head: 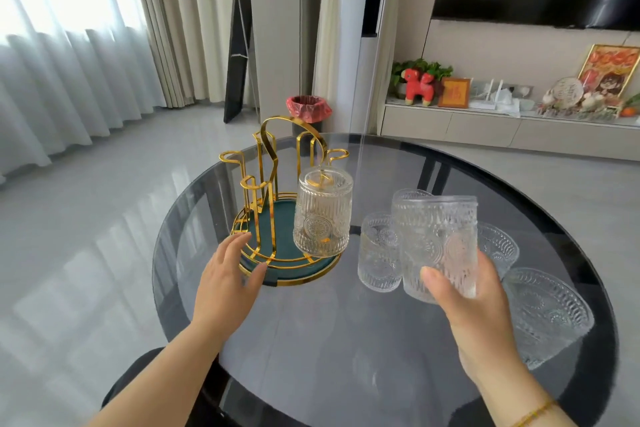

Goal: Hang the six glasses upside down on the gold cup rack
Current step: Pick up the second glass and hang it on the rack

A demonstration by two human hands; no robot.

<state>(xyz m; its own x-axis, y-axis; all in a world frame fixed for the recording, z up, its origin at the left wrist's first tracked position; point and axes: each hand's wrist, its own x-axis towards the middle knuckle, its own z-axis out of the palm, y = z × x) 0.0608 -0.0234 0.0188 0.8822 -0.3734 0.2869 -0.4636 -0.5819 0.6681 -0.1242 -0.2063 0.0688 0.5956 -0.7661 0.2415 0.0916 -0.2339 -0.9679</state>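
Observation:
The gold cup rack (266,163) with a green round base stands left of centre on the glass table. One embossed clear glass (322,211) hangs upside down on its front right prong. My left hand (228,274) rests against the rack's base rim, fingers spread around it. My right hand (460,302) holds a second embossed glass (436,239) lifted above the table, mouth up. Behind it an upright glass (377,253) stands on the table. Two more glasses (498,246) (547,315) sit to the right, partly hidden by my hand.
The round smoked-glass table (346,340) has its near edge close to me. Beyond it are a bin with a red bag (308,109), grey floor, curtains at left and a TV shelf (485,114) with ornaments at right.

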